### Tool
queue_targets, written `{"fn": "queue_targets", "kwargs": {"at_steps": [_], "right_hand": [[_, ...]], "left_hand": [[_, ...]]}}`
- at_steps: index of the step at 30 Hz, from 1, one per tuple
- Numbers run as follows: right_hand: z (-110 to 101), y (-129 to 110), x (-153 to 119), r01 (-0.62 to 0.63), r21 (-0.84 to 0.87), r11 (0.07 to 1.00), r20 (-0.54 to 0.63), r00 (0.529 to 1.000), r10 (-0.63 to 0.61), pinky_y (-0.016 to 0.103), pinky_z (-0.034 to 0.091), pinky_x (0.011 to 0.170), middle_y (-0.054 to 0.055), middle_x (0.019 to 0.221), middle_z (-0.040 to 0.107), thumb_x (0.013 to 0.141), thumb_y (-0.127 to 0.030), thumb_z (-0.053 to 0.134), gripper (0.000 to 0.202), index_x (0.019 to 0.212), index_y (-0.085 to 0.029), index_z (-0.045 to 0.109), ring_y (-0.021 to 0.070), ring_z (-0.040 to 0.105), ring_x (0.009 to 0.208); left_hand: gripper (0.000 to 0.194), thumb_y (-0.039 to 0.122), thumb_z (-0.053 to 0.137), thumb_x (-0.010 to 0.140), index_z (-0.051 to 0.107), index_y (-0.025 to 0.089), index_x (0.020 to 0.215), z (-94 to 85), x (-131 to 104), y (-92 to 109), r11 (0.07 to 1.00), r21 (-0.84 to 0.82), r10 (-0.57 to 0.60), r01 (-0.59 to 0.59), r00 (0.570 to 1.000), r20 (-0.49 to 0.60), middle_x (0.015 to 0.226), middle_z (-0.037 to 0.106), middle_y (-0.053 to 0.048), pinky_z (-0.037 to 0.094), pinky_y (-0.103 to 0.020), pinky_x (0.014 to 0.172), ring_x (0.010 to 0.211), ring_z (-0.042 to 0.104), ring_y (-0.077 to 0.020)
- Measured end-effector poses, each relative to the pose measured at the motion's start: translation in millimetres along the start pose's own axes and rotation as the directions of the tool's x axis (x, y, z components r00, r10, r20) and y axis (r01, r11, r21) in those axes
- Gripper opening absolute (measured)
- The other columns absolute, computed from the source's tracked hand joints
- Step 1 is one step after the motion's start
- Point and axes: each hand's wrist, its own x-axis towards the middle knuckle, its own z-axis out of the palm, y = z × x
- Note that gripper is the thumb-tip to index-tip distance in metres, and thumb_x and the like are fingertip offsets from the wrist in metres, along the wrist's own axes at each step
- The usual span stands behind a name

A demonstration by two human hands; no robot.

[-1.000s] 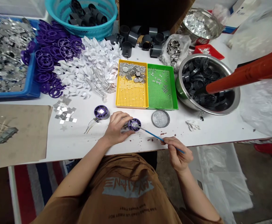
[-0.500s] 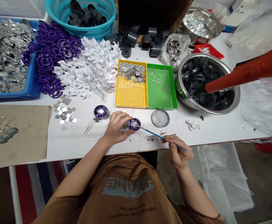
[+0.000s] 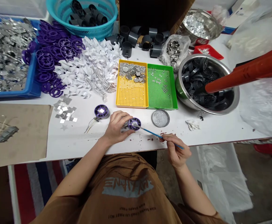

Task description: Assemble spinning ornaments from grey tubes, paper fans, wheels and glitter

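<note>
My left hand [image 3: 117, 128] grips a round part with a purple spoked ring [image 3: 137, 127], fingers and thumb on its left side. In my right hand [image 3: 176, 151] is a thin blue brush [image 3: 153, 133], pinched near its rear end. The brush's pale tip rests on the middle of the purple ring. A shallow round dish of clear gel [image 3: 160, 118] lies to the right, beyond the brush. Left of my left hand stands a similar purple-topped part [image 3: 101, 111] with a shiny square at its centre and wires at its side.
Yellow tray [image 3: 131, 98] and green tray [image 3: 162, 98] hold small metal pieces. A steel bowl [image 3: 235, 99] of black parts stands right, under an orange shaft [image 3: 243, 73]. Purple rings [image 3: 45, 59], white curled pieces [image 3: 73, 77] and mirror squares [image 3: 65, 110] lie left.
My right hand and the brush's rear end have shifted slightly left. The brush tip stays on the purple ring, and my left hand keeps its grip.
</note>
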Motion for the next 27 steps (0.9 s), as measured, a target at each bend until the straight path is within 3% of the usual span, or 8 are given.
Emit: {"fn": "queue_targets", "kwargs": {"at_steps": [8, 16, 24, 27], "right_hand": [[3, 2, -3, -0.033, 0.002, 0.999, -0.096, 0.995, 0.033, 0.043, 0.057, 0.066, 0.004, 0.076, 0.070, 0.088, -0.015, 0.053, 0.019, 0.096, -0.022, 0.068, 0.0208, 0.069, 0.072], [0, -2, 4, 0.013, -0.036, 0.999, 0.035, 0.999, -0.012, 0.041, 0.056, 0.065, 0.006, 0.080, 0.071, 0.088, -0.012, 0.053, 0.022, 0.100, -0.021, 0.069, 0.0213, 0.069, 0.074], [3, 1, 3, -0.029, 0.048, 0.998, -0.111, 0.993, 0.035, 0.039, 0.055, 0.064, 0.003, 0.079, 0.069, 0.088, -0.011, 0.053, 0.023, 0.098, -0.024, 0.069, 0.0183, 0.067, 0.069], [7, 1, 7, -0.021, 0.056, 0.998, -0.087, 0.996, 0.025, 0.039, 0.055, 0.064, 0.003, 0.079, 0.070, 0.088, -0.013, 0.053, 0.021, 0.098, -0.024, 0.069, 0.0188, 0.067, 0.069]], "left_hand": [[0.049, 0.050, 0.068, 0.078, 0.058, 0.021, 0.116, 0.9, -1, -1, 1.000, -0.005, 0.008, -0.008, 1.000, -0.005, 0.108, 0.061, -0.009, 0.041, -0.044, 0.096, 0.104, 0.051, -0.0258], [0.049, 0.053, 0.066, 0.078, 0.058, 0.021, 0.115, 0.6, 0, -1, 1.000, -0.010, -0.005, 0.005, 1.000, 0.003, 0.108, 0.061, -0.010, 0.040, -0.045, 0.095, 0.104, 0.051, -0.0262], [0.049, 0.051, 0.068, 0.077, 0.059, 0.021, 0.115, 0.8, -1, 0, 1.000, -0.005, -0.002, 0.002, 1.000, -0.002, 0.108, 0.061, -0.009, 0.041, -0.044, 0.095, 0.104, 0.051, -0.0262], [0.049, 0.051, 0.068, 0.077, 0.058, 0.021, 0.115, 0.4, -1, 0, 1.000, -0.012, 0.000, 0.000, 1.000, -0.003, 0.108, 0.061, -0.009, 0.041, -0.044, 0.095, 0.104, 0.051, -0.0260]]}}
